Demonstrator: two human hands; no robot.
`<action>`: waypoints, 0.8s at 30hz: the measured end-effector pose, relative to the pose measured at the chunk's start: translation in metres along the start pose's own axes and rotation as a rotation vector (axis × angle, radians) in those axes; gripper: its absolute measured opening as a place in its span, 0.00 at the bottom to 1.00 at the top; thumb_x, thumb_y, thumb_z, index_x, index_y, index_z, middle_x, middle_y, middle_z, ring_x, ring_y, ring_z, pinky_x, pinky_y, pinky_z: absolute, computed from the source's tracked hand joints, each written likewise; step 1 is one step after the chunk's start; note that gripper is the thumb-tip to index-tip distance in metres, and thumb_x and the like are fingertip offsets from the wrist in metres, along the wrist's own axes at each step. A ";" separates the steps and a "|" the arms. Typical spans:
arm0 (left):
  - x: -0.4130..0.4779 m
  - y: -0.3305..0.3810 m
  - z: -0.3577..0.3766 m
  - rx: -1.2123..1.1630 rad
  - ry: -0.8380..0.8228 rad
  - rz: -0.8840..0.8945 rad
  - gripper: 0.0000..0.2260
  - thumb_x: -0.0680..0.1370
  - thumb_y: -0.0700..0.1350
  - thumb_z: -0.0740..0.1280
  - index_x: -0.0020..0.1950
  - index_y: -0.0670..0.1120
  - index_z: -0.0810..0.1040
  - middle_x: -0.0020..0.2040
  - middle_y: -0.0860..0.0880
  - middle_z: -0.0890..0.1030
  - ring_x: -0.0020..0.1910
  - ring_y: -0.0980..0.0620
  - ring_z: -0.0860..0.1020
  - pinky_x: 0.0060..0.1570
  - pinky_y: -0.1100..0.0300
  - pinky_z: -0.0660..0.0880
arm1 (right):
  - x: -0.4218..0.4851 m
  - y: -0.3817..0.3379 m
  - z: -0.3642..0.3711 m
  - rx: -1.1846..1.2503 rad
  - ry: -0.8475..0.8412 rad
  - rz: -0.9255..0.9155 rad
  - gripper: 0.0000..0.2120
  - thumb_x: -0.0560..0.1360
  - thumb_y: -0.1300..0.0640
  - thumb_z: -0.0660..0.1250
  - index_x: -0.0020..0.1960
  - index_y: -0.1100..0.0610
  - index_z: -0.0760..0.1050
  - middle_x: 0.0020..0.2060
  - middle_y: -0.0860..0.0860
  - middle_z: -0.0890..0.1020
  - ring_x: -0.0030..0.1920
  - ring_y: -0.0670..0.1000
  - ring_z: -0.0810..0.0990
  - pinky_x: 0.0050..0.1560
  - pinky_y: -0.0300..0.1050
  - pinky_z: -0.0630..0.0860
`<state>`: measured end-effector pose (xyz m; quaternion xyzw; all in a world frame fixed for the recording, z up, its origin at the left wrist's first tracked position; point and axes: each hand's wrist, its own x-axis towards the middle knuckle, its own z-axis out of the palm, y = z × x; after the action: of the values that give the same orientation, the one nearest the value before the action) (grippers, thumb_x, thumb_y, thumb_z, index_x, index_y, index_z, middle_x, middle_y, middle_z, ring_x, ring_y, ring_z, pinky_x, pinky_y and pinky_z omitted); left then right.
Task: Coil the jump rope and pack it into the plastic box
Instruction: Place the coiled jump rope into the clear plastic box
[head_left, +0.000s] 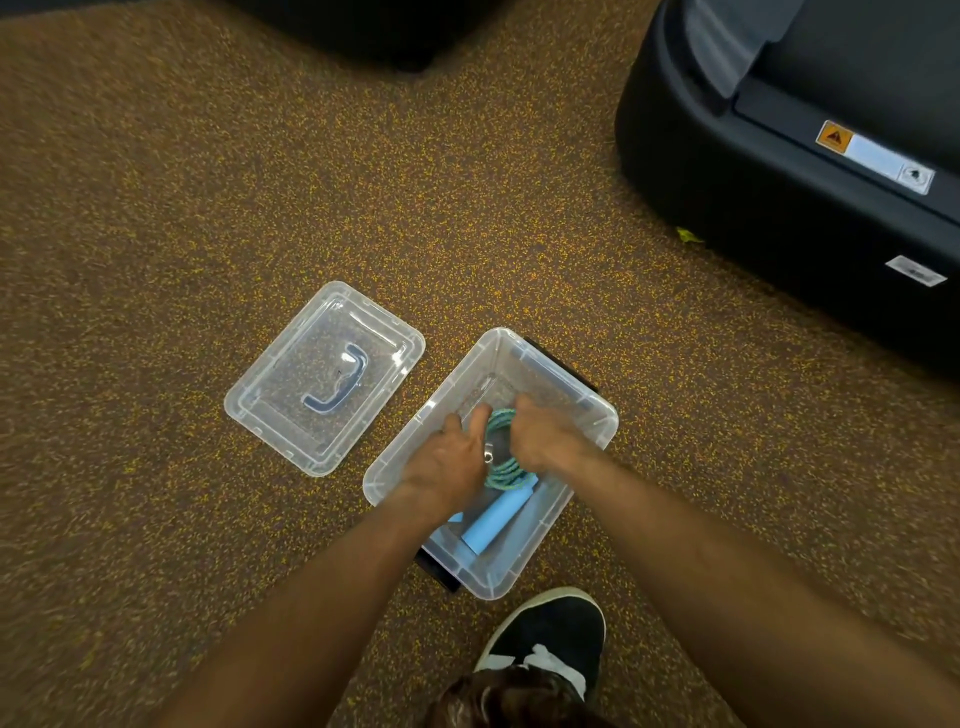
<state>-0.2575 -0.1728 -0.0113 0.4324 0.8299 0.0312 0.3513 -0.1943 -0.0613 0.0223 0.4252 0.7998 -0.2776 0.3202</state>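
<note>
Head view: one clear rectangular box (514, 566) holds one braided teal rope (506, 473), coiled. Left hand (447, 462) presses it, fingers (479, 418) straight; right hand (543, 436) curls round it.

Glossy clear plastic box (550, 374), speckled rough floor (208, 208)

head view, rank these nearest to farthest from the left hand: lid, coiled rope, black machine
1. coiled rope: against the left hand, inside the box.
2. lid: on the floor, to the left.
3. black machine: far upper right.
</note>
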 end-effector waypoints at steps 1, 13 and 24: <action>-0.002 0.000 0.000 0.068 0.007 -0.001 0.33 0.78 0.41 0.67 0.77 0.49 0.51 0.62 0.37 0.72 0.55 0.39 0.79 0.48 0.52 0.75 | -0.001 0.002 0.001 -0.001 0.030 -0.006 0.26 0.81 0.64 0.57 0.78 0.60 0.56 0.66 0.63 0.76 0.64 0.64 0.77 0.59 0.55 0.77; -0.020 0.009 0.001 0.529 0.055 0.109 0.17 0.82 0.47 0.58 0.70 0.45 0.66 0.66 0.42 0.72 0.64 0.42 0.72 0.52 0.50 0.74 | -0.001 0.008 0.005 -0.397 0.061 -0.168 0.21 0.79 0.63 0.63 0.71 0.62 0.67 0.65 0.60 0.78 0.66 0.61 0.77 0.62 0.53 0.74; -0.030 0.006 -0.029 0.274 0.173 0.170 0.15 0.78 0.45 0.64 0.64 0.48 0.71 0.57 0.46 0.78 0.54 0.43 0.81 0.49 0.51 0.77 | -0.015 0.006 -0.015 -0.239 0.164 -0.224 0.18 0.78 0.50 0.66 0.66 0.52 0.73 0.61 0.54 0.81 0.61 0.58 0.79 0.53 0.50 0.74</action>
<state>-0.2596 -0.1833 0.0294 0.5404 0.8140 -0.0154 0.2125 -0.1866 -0.0549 0.0422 0.3136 0.8929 -0.1791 0.2689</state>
